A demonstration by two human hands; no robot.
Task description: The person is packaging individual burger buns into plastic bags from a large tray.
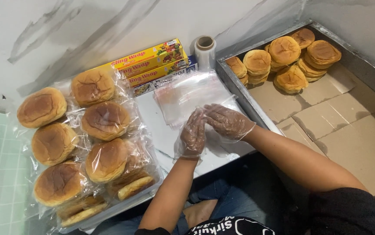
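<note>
Where the white surface [152, 117] shows bare at centre, both gloved hands met over a stack of clear bags [183, 93]: left hand [192, 135] fingers up toward 12 o'clock, right hand [226, 122] laid across from 3 o'clock, fingertips touching. Grip of each loosely curled, pinching thin clear film between them; whether a bag or only glove plastic, cannot tell. Bags lying flat just at 12 o'clock of the hands, partly under them. At 9 o'clock, bagged buns [104, 119] packed in clear plastic, in two rows running from 11 toward 7 o'clock, some stacked on a tray edge. At 12 o'clock against the wall, yellow wrap boxes [150, 63], one atop another, with a blue box beneath, and just at their 3 o'clock a film roll [205, 51] standing upright. At 2 o'clock, a metal tray [235, 87] lined with cardboard, loose buns [283, 58] piled in its far corner, unwrapped, stacked in twos and threes. Green tiled floor at 8 o'clock. Bare forearms, dark sleeve at 5 o'clock.
</note>
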